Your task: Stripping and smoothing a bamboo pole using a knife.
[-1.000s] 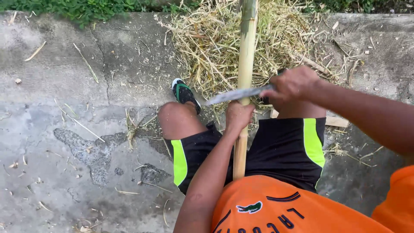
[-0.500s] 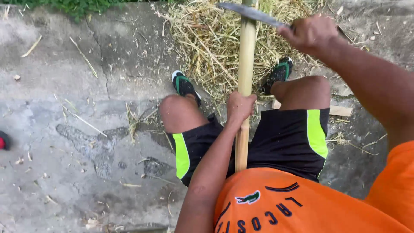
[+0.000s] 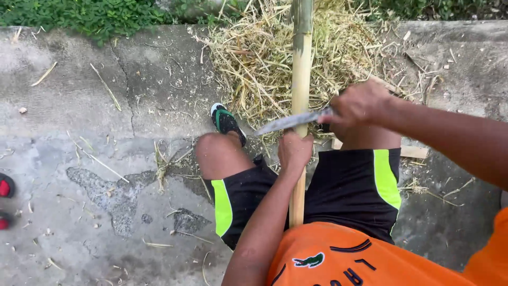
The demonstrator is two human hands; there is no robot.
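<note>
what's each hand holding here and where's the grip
The left hand grips the bamboo pole around its middle, just under the blade. The right hand holds the knife by its handle, blade laid across the pole.

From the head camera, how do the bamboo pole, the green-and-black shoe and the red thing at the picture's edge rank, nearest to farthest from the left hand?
1. Bamboo pole: gripped by the left hand.
2. Green-and-black shoe: up and left, past the knee.
3. Red thing: far left picture edge.

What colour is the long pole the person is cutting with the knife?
The bamboo pole is pale yellowish green, seen best in the head view.
</note>
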